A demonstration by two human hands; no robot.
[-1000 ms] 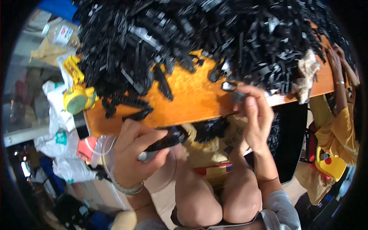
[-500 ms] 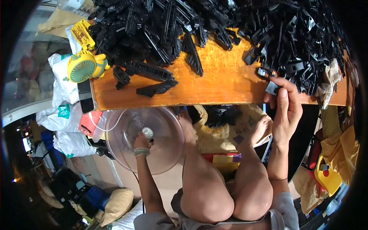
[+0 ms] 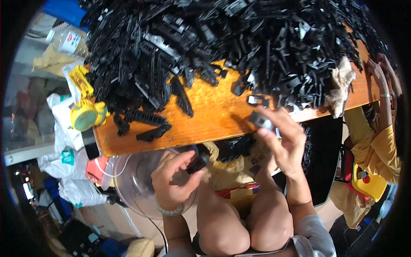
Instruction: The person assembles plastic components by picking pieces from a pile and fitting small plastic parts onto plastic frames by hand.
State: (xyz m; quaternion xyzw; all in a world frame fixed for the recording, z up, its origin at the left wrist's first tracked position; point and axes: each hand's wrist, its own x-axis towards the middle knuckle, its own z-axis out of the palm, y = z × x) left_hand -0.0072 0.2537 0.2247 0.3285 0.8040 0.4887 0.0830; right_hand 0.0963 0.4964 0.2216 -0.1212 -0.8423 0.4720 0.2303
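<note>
Left hand [image 3: 174, 177], bracelet [image 3: 170, 210] at wrist, grasped dark object [image 3: 198, 163] between thumb and fingers, just off table's near edge; object's kind too blurred to tell. Clear tub [image 3: 128, 182] showed beneath. Right hand [image 3: 286, 143] pinched small grey piece [image 3: 263, 121] between thumb and fingers, above table [image 3: 214, 124] near front edge. Black parts [image 3: 141, 55] lay heaped behind, few loose toward left. Yellow fan [image 3: 84, 115] stood at left end; pale cloth [image 3: 341, 85] lay right of heap. Co-worker's hand [image 3: 376, 70] rested near far right end.

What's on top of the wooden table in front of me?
Black parts heap over most of the table, with a pale cloth at the front edge. Whatever lies beneath the heap is hidden.
</note>
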